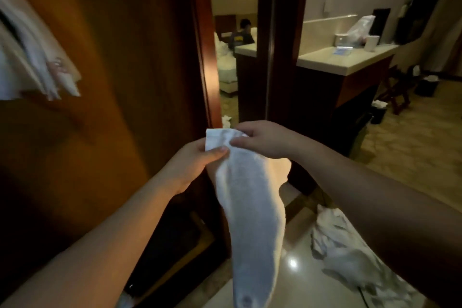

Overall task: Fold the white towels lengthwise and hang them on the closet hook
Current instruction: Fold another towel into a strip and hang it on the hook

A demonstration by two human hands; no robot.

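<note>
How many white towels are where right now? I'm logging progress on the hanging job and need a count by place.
Held in both hands: 1, the towel pinched by the left hand and right hand.
Hanging on the closet door: 1 blurred bunch; I cannot tell how many towels are in it.
Crumpled on the floor: 1 heap.
Total: 3.

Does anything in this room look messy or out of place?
Yes. A crumpled heap of white linen lies on the glossy floor at lower right, and another white wad sits by the doorway. The towel pinched by both hands hangs limp rather than neatly folded.
</note>
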